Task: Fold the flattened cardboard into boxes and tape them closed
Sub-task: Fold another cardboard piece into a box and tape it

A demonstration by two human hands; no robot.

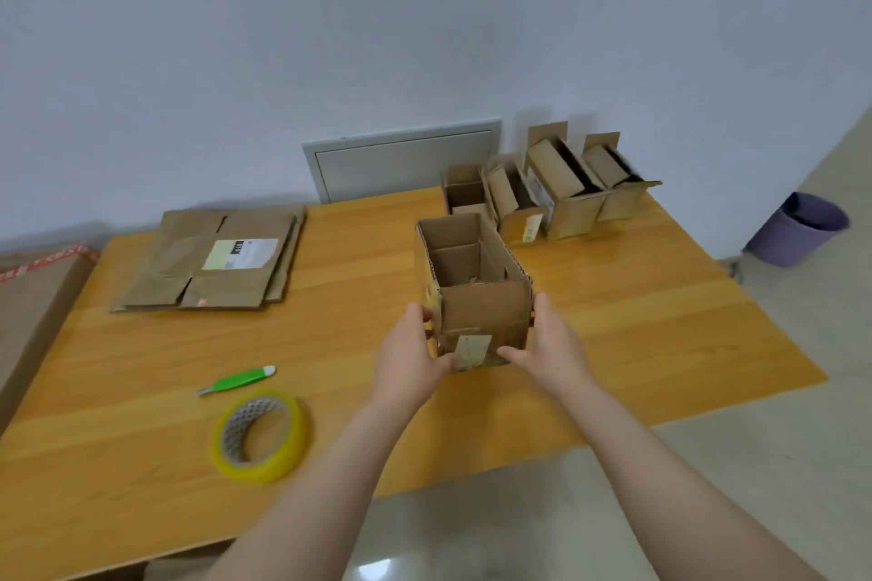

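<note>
Nearest to us, a roll of yellow tape lies flat on the wooden table, left of our arms. Just beyond it lies a green cutter.

Further in, near the middle of the table, our 2 hands hold the box, which stands upright with its top open. Our left hand grips its left side and our right hand grips its right side. Both thumbs press on the near face beside a pale label, and the fingers wrap round the sides.

Beyond, to the far left, a stack of flattened cardboard lies on the table. At the far right corner stands a row of 4 folded boxes with their flaps up. Past the table's right edge, a purple bin sits on the floor by the wall.
</note>
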